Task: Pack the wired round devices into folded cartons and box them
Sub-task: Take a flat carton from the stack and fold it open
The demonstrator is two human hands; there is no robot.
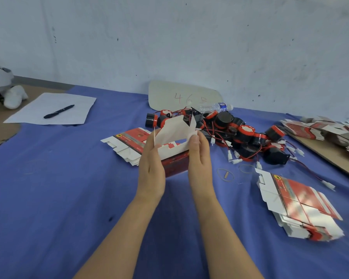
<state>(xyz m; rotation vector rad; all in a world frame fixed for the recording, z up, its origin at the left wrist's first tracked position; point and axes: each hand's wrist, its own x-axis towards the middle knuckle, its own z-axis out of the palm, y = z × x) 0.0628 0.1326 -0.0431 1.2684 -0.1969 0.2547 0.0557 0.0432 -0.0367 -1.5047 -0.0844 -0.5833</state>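
Red-and-white cardboard carton (175, 137) under assembly.
Left grip (152, 168) and right grip (199, 162) pinch its sides, holding flaps open, seemingly for loading.

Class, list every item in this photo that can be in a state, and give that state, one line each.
carton, half erected, flaps open, held in both hands
left hand, grips the carton's left side
right hand, pinches a carton flap
round devices, loose in a pile, unpacked
flat cartons, unfolded, stacked
water bottle, lying on its side
pen, lying on paper
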